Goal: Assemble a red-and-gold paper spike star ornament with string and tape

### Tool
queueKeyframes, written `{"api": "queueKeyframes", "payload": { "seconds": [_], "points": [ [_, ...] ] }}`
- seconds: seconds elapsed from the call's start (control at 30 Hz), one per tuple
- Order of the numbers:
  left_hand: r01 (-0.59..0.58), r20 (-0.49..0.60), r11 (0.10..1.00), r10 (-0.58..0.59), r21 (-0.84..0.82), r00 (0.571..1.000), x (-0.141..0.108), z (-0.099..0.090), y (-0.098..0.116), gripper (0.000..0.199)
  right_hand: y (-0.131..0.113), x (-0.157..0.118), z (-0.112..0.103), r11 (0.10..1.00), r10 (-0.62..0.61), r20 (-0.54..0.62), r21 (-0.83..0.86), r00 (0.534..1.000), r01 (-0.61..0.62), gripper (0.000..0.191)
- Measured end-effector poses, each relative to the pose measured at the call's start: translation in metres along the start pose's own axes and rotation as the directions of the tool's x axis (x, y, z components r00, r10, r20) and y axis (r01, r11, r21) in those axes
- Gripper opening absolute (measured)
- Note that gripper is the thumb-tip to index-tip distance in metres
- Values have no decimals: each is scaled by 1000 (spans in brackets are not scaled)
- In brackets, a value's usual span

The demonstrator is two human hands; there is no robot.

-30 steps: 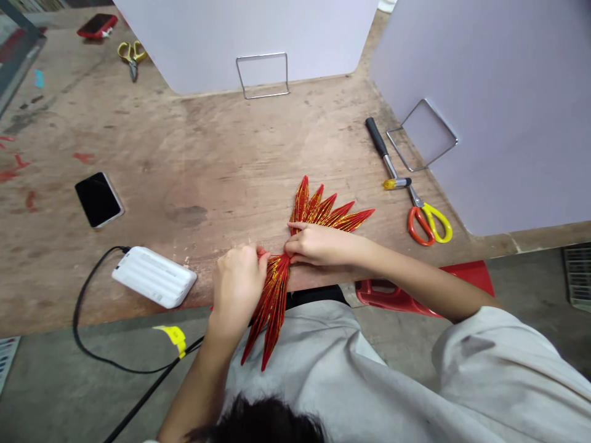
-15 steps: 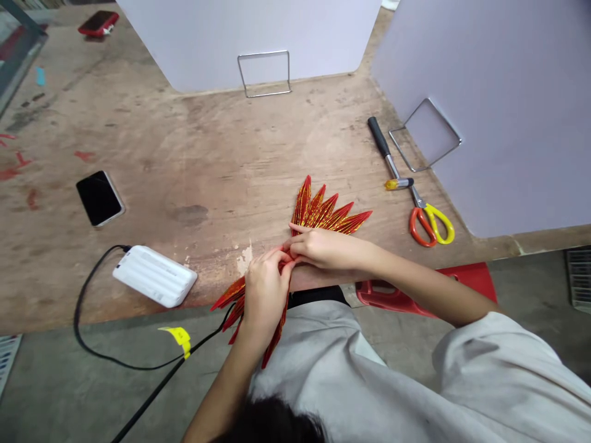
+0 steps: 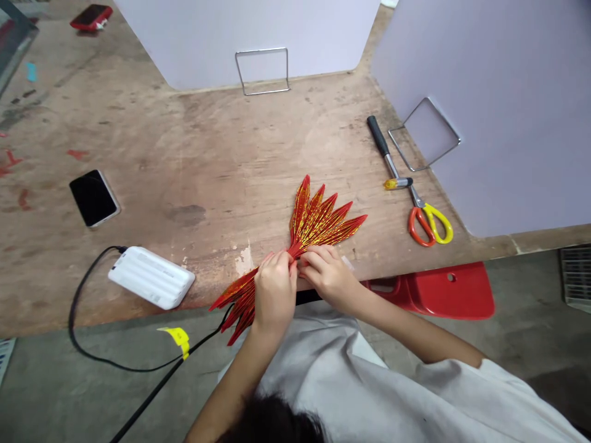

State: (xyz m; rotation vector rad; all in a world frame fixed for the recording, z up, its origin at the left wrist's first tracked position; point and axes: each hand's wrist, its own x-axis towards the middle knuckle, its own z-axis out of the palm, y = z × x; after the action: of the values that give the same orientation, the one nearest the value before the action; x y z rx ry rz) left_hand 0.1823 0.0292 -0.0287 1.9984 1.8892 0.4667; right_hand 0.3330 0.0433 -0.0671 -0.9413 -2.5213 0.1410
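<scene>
A red and gold pleated ornament point(image 3: 318, 221) with pointed tips lies across the table's front edge, one fan spreading up and right, another down and left. My left hand point(image 3: 277, 286) is closed around its gathered middle, partly covering the lower-left fan. Just right of it, my right hand point(image 3: 327, 274) has its fingers curled and pinched together close to the gathered part. Whatever sits between the right fingertips is too small to make out.
On the wooden table point(image 3: 221, 154) are a white power bank point(image 3: 151, 277) with a cable, a phone point(image 3: 95, 198), a red-cased phone point(image 3: 91, 17), a hammer point(image 3: 385, 147) and scissors point(image 3: 427, 224). White panels point(image 3: 258, 31) stand behind. A red stool point(image 3: 450, 292) is below the edge.
My right hand has moved down and right, uncovering the upper fan's base. My left hand has shifted slightly right and up, and the lower fan's strips have moved together.
</scene>
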Motion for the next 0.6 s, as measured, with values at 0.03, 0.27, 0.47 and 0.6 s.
{"api": "queueKeyframes", "payload": {
  "seconds": [0.03, 0.27, 0.47, 0.6],
  "points": [
    [6, -3, 1000, -6, 11, 1000, 0, 2, 1, 12, -2, -3, 2, 999, 41, -13, 1, 999, -41, 20],
    [-20, -95, 998, 26, 66, 995, -4, 14, 1, 15, -10, -13, 10, 984, 177, -72, 6, 982, -177, 18],
    [-73, -115, 995, 81, 67, 990, -6, 17, -1, 16, -5, -4, 1, 987, 158, -9, 25, 987, -158, 23],
    [-95, -91, 994, 99, 51, 991, -7, 18, -5, 16, 13, 20, -13, 995, -94, 87, 34, 992, 91, 26]
  ]
}}
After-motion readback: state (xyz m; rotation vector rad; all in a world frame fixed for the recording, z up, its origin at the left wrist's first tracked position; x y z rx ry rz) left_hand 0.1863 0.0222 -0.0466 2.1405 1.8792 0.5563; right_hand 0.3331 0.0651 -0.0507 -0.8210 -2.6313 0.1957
